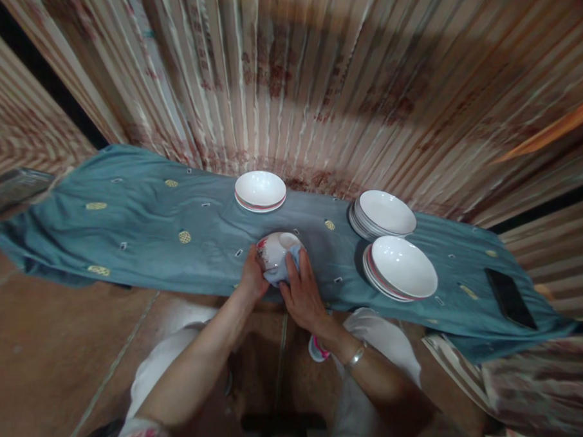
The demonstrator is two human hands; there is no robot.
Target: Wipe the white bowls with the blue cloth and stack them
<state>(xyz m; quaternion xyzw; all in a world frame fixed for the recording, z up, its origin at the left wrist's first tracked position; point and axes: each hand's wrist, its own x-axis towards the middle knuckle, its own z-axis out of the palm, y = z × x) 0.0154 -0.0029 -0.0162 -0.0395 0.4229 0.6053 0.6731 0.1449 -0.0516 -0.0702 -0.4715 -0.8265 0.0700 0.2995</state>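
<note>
Over the tabletop (148, 250), the left hand (254, 275) grasps a patterned bowl (272, 248) in its fingers. The right hand (302, 295) holds a blue cloth (276, 275) against it.

The left forearm (192, 368) angles toward one o'clock, its left hand (254, 275) apparently curled; the right hand (303, 292) points toward eleven, fingers (304, 266) parted.

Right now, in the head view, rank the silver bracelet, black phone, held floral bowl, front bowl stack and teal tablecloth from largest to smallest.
1. Teal tablecloth
2. Front bowl stack
3. Held floral bowl and black phone: too alike to rank, bowl partly covered
4. Silver bracelet
</note>
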